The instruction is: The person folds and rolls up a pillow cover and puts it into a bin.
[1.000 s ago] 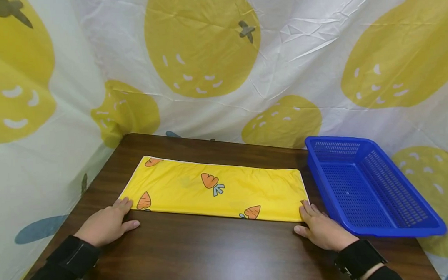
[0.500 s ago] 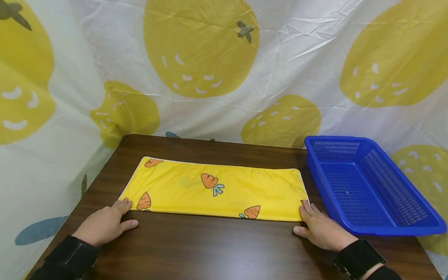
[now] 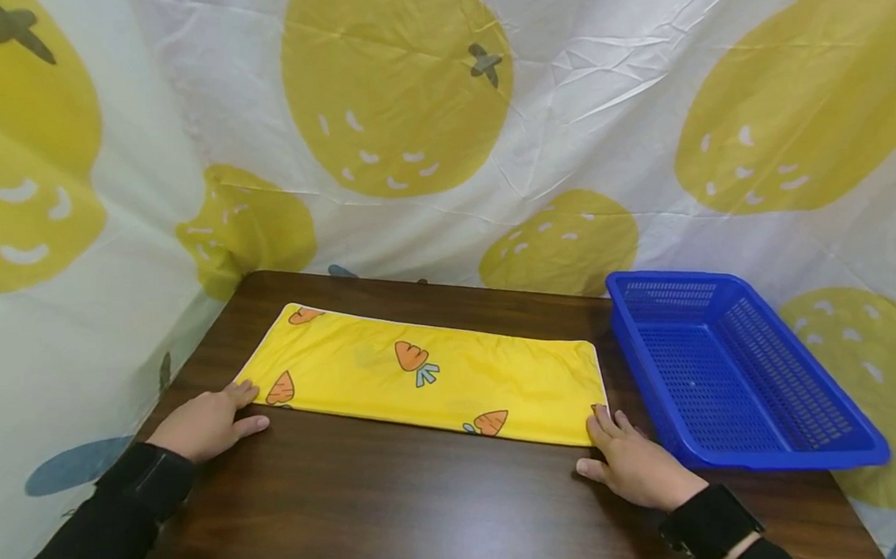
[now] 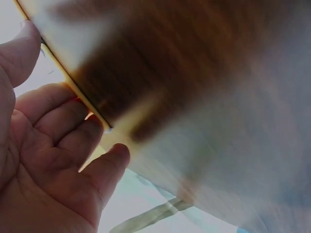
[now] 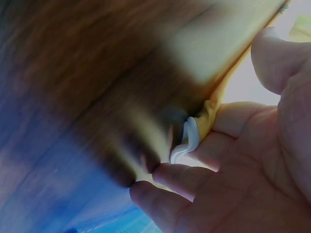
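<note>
1. Between the left edge of the dark brown wood-grain table (image 3: 382,499) and a blue slotted plastic basket (image 3: 715,384) lies a flat rectangular yellow cloth (image 3: 423,401) (white-edged, carrot-printed).
2. Left hand (image 3: 202,424): fingers extended, resting ungripped on its near left corner.
3. Right hand (image 3: 638,467): likewise, at its near right corner.

The near corners of the yellow cloth (image 3: 438,388) are covered by the left hand (image 3: 205,422) and right hand (image 3: 636,465); the tabletop (image 3: 382,491) is cut off below in the head view, blurred in both wrist views.
</note>
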Motion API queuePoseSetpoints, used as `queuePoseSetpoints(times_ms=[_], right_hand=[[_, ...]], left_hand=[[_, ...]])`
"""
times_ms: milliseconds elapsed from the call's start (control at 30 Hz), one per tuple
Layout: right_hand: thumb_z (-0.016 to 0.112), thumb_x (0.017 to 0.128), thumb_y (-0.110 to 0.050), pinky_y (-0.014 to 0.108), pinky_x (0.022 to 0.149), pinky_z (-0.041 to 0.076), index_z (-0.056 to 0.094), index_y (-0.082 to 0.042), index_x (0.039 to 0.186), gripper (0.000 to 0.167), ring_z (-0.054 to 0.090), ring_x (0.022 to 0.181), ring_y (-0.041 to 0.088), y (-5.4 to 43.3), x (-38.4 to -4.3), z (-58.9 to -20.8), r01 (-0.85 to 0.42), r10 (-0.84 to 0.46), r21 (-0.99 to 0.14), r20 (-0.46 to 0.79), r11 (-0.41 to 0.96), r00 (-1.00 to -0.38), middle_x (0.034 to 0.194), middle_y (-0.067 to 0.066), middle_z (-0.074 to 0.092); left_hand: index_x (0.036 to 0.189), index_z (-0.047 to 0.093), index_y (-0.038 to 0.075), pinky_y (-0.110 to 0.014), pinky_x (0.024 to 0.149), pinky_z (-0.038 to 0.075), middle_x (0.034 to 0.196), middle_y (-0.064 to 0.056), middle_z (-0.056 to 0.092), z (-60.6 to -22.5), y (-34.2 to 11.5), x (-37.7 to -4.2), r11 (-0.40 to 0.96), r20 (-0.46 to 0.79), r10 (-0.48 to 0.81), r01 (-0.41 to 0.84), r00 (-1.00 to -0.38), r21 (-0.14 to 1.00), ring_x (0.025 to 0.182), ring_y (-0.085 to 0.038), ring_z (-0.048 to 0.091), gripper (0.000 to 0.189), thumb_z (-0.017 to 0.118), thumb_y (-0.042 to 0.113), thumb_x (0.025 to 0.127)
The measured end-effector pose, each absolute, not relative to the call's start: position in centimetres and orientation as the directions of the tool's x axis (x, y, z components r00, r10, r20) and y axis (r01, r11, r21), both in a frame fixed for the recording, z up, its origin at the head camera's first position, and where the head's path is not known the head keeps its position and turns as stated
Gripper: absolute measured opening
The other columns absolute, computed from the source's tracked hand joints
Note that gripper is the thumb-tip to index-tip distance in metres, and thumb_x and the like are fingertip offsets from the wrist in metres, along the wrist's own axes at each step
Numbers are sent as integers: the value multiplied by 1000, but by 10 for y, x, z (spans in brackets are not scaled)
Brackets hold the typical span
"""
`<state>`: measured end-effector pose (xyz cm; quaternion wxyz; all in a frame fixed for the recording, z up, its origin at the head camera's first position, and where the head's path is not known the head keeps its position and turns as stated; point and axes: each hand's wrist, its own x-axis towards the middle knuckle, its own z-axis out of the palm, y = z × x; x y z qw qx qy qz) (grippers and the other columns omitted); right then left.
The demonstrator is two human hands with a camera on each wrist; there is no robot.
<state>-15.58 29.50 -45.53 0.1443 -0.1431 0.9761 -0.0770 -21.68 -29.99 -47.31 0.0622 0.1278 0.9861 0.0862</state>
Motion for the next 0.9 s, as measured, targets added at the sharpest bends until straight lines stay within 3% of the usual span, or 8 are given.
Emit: queuePoseSetpoints(times_ms=[267, 367, 467, 633, 833, 900], right_hand=[[63, 105, -46, 69, 115, 41, 56, 4, 149, 67, 45, 147, 59, 286, -153, -447, -282, -334, -226, -236, 932, -913, 158, 35, 48], [63, 107, -38, 61, 106, 52, 66, 1, 138, 50, 65, 130, 47, 286, -160, -443, -297, -334, -223, -150, 928, -931, 138, 27, 68], [67, 106, -23, 54, 96, 59, 73, -1, 126, 31, 74, 111, 35, 289, -169, -442, -328, -332, -211, 20, 921, -943, 118, 17, 77], [72, 97, -2, 49, 90, 61, 77, -1, 115, 18, 75, 102, 29, 294, -181, -446, -412, -378, -178, 194, 894, -905, 109, 13, 78], [76, 93, -2, 42, 80, 58, 78, -7, 98, 7, 65, 85, 19, 296, -186, -456, -447, -428, -158, 141, 881, -893, 91, 4, 70], [77, 92, -4, 44, 84, 60, 79, -7, 98, 7, 68, 89, 21, 296, -185, -459, -429, -412, -167, 131, 888, -902, 96, 6, 73]], left_hand=[[144, 58, -10, -68, 106, 48, 146, -35, 60, -482, -305, -243, 953, -49, 209, 193, -977, 235, 131, -57, 59, 70, 69, 45, 101], [141, 61, -11, -66, 104, 50, 138, -34, 65, -480, -289, -247, 942, -5, 205, 196, -979, 274, 127, -54, 63, 68, 70, 44, 101], [140, 62, -10, -64, 105, 51, 134, -31, 69, -472, -262, -246, 918, 38, 216, 216, -976, 332, 126, -50, 66, 65, 71, 42, 102], [136, 68, -5, -61, 110, 49, 133, -24, 73, -464, -220, -236, 887, 75, 251, 261, -965, 380, 129, -46, 66, 55, 73, 37, 101], [128, 75, -1, -61, 108, 51, 124, -19, 78, -460, -196, -228, 893, 17, 247, 235, -969, 383, 121, -39, 72, 48, 73, 38, 101], [126, 76, -2, -58, 103, 55, 122, -19, 79, -459, -192, -226, 895, -19, 241, 214, -970, 391, 117, -38, 73, 48, 73, 39, 101]])
